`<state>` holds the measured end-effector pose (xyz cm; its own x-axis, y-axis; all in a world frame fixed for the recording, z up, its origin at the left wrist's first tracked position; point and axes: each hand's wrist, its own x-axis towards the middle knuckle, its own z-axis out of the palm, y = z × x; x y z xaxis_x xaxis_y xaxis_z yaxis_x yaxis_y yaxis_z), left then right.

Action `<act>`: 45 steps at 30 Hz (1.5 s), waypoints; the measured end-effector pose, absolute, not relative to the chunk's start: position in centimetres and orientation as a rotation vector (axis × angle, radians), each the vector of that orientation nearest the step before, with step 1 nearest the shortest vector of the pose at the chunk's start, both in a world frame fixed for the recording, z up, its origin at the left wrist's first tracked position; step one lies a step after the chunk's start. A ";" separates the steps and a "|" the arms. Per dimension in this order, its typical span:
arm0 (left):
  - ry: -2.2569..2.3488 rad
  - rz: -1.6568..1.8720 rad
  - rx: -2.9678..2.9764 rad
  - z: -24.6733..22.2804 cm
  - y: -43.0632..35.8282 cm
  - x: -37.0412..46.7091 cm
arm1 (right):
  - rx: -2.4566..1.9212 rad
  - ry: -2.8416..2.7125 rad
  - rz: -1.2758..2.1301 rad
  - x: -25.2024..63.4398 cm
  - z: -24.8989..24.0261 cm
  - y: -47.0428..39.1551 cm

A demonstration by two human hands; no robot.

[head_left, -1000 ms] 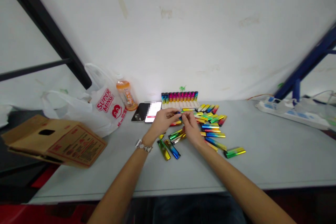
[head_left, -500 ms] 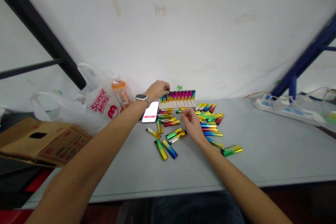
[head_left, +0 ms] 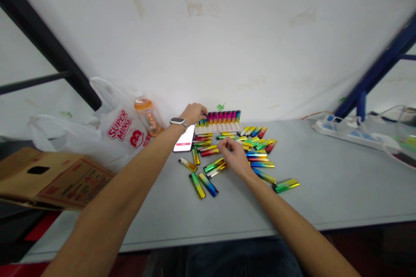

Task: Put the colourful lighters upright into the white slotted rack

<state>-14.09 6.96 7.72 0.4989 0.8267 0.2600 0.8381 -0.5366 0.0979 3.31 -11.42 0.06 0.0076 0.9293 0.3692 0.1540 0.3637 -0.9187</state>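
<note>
Several shiny coloured lighters stand in a row in a white rack [head_left: 221, 128] near the wall. My left hand [head_left: 196, 114] is at the rack's left end, its fingers closed around the dark top of a lighter. In front of the rack many loose lighters lie flat on the grey table, among them a blue and yellow one [head_left: 208, 184] and a green and yellow one [head_left: 197, 186]. My right hand [head_left: 232, 152] hovers over the middle of these lighters with its fingers pinched together; anything between them is too small to make out.
A phone [head_left: 184, 138] with a lit screen lies left of the lighters. Farther left are an orange bottle [head_left: 148, 117], a white plastic bag [head_left: 113, 127] and a cardboard box [head_left: 61, 177]. A white power strip [head_left: 355, 134] with cables lies at the right.
My right hand has moved a little left over the loose lighters. My left hand has lowered slightly at the rack's left end. The whole view has shifted a little.
</note>
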 end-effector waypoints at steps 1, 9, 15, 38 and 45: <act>-1.487 -0.427 -2.702 7.7 7.1 -14.1 | -1.044 -1.451 0.827 3.3 0.1 -11.4; -1.428 -0.343 -2.702 7.3 6.9 -14.0 | -1.076 -1.448 0.822 3.5 0.1 -11.3; -1.347 -0.354 -2.582 6.9 5.7 -13.6 | -1.120 -1.394 0.786 4.1 0.4 -11.0; -1.464 -0.897 -2.387 3.9 -2.3 -12.5 | -1.159 -2.299 0.432 2.7 0.9 -14.0; -1.588 -1.293 -2.320 1.6 -7.2 -13.4 | -1.159 -2.399 0.319 2.3 0.6 -14.2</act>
